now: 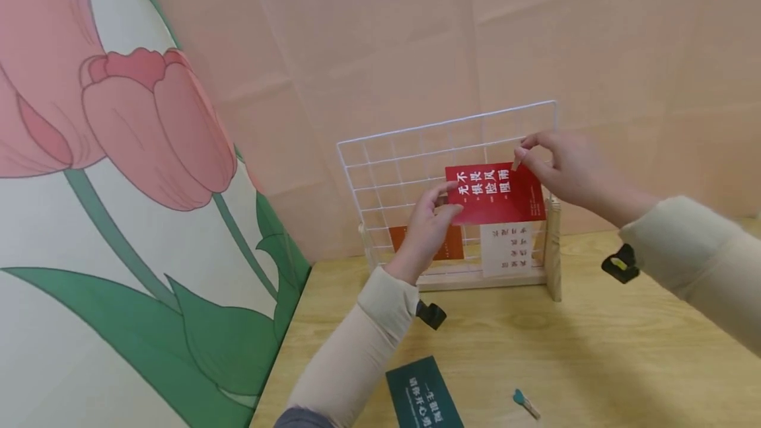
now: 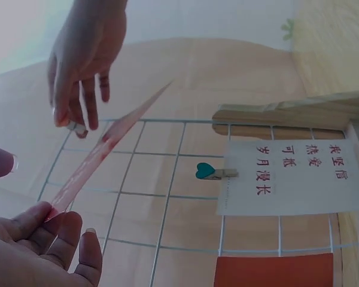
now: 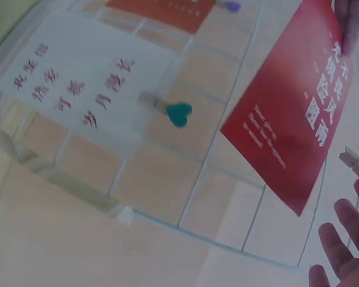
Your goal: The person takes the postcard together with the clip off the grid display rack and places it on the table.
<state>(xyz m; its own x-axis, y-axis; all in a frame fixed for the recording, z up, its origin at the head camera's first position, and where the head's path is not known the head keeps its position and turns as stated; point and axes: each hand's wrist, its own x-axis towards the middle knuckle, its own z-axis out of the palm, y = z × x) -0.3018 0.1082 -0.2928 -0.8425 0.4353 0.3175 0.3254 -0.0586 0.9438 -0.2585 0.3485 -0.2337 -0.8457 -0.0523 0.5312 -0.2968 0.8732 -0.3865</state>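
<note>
My left hand (image 1: 425, 226) holds a red card (image 1: 499, 200) with white lettering by its left edge, in front of a white wire grid rack (image 1: 446, 123). Between the thumb and fingertips of my right hand (image 1: 573, 165) is a small wooden clothespin (image 3: 352, 162), close to the card's upper edge. In the left wrist view the red card slants away from the grid. Lower on the rack hangs a white card (image 2: 293, 197) with red lettering, clipped by a clothespin with a teal heart (image 2: 205, 171). Beside it hangs an orange-red card (image 1: 450, 249), partly behind my left hand.
On the wooden table (image 1: 606, 349) lie a dark green card (image 1: 423, 392) and another teal-heart clothespin (image 1: 526, 403). Wooden posts (image 1: 553, 249) support the rack. Behind it hangs a pinkish cloth (image 1: 386, 38); a tulip-patterned panel (image 1: 154, 236) stands left.
</note>
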